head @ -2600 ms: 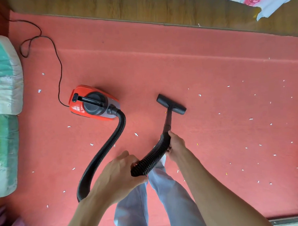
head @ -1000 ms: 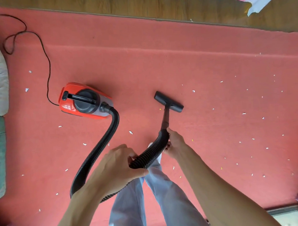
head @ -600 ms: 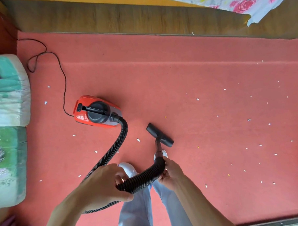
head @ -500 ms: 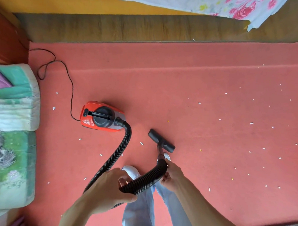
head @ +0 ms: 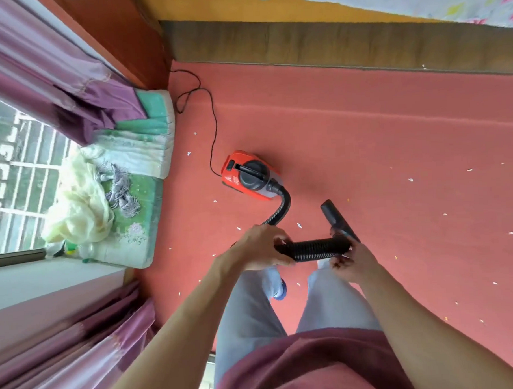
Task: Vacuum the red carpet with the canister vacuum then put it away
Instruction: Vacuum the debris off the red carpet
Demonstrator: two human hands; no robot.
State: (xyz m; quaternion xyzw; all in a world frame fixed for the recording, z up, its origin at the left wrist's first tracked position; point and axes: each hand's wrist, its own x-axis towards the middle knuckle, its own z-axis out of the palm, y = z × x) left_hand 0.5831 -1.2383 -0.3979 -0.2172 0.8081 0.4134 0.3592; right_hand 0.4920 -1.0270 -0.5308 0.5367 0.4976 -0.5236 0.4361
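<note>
Canister vacuum (head: pixel 250 177) sits on red carpet (head: pixel 365 160) beside the cushions (head: pixel 136 170), left hand (head: pixel 257 248) wrapped round the hose (head: pixel 313 249), right hand (head: pixel 352 263) gripping its nozzle (head: pixel 338 220) end; vacuuming step underway, scraps (head: pixel 410 179) lie rightward, so next sweep nozzle there.

Glossy red plastic canister (head: pixel 242 177), ribbed matt blk plastic hose (head: pixel 316 249), matt felt-like carpet (head: pixel 365 148), wood floor strip (head: pixel 331 41).

The vacuum (head: pixel 250 177) sits on the carpet (head: pixel 394 147), cushions (head: pixel 137 176) left of it, nozzle (head: pixel 338 220) right; nearer, the hose (head: pixel 313 249) runs from my left hand (head: pixel 257 248) to my right hand (head: pixel 352 263).
</note>
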